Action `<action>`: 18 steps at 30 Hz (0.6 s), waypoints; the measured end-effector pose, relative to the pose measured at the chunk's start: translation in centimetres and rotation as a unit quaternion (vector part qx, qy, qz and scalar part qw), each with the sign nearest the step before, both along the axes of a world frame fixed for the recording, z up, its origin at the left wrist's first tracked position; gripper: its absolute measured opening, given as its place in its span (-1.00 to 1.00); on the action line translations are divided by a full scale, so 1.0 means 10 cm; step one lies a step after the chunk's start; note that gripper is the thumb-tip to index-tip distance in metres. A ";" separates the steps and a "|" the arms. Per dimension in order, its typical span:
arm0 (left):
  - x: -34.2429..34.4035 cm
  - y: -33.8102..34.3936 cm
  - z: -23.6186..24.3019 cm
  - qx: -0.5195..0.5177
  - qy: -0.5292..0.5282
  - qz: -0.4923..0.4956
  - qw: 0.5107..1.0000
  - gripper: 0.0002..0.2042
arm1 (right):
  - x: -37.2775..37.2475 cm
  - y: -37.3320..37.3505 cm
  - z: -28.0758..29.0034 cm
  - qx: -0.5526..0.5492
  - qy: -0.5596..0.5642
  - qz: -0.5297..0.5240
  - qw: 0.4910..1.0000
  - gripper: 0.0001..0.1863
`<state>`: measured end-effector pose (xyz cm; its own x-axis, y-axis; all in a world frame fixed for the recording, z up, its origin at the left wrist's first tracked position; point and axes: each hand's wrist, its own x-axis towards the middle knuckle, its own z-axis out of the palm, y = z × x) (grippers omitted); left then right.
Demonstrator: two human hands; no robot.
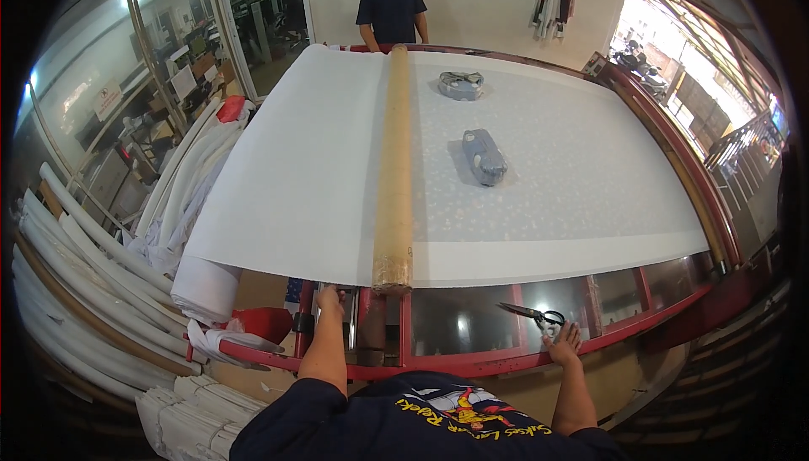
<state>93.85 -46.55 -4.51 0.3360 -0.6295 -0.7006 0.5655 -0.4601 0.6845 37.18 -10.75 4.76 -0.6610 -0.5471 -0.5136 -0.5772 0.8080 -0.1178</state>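
Note:
My right hand (563, 345) rests with fingers spread at the red rail (472, 368) along the table's near edge. Just beyond its fingertips lies a pair of scissors (536, 313) with black handles, blades pointing left, on the dark glass top (468, 326). My left hand (330, 297) reaches in by the near edge of the white fabric (286, 183), beside a metal bar; its fingers are too hidden to read. To its right, a long tan cardboard tube (393, 166) lies across the fabric from near to far.
Two wrapped grey-blue bundles (483, 158) weigh on a faintly patterned sheet (573, 158). Another person (391, 10) stands at the far edge, one hand at the table. Fabric rolls (93, 250) crowd the left side; a white roll (205, 288) hangs at the near left corner.

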 end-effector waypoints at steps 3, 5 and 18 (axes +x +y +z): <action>-0.05 0.03 0.04 0.002 -0.006 -0.008 1.000 -0.88 | -0.01 0.00 0.00 0.001 -0.004 -0.001 1.000 0.20; -0.09 0.07 0.07 -0.042 0.026 -0.087 0.995 -0.83 | -0.01 0.03 0.00 0.003 -0.003 -0.003 1.000 0.20; -0.11 -0.01 0.05 -0.040 -0.076 -0.088 0.992 -0.93 | -0.01 0.01 -0.03 0.000 0.003 0.004 1.000 0.23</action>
